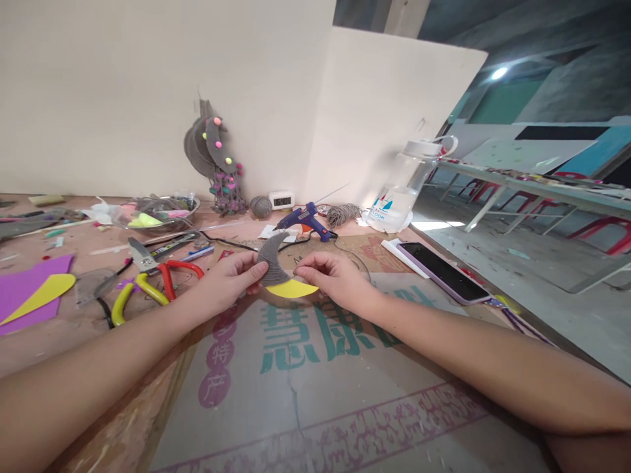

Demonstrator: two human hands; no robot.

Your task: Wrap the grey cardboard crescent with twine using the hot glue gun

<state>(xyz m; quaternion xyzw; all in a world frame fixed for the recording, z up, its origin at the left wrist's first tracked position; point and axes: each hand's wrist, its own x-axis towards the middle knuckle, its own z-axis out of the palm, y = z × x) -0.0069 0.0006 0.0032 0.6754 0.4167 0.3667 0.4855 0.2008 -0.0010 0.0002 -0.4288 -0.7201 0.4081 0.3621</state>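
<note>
Held up over the cardboard is a crescent-moon cutout [290,289], its upper part wrapped in grey yarn and its lower right part bare yellow. My left hand [236,276] is closed on the wrapped side, thumb in front. At the crescent's inner edge, my right hand [331,276] pinches the grey yarn near the yellow tip; the strand between its fingertips is hard to see. A loose length of yarn [367,266] curves behind the right hand toward a grey yarn bundle [344,215]. Just behind the crescent lies a blue glue gun [305,220].
Red-and-yellow-handled scissors [165,279], a box cutter [172,245] and purple sheets [29,295] lie left. A bowl of supplies [162,223], decorated moon ornament [211,154] and small clock [282,200] stand behind. A water bottle [397,197] and phone [444,270] are right.
</note>
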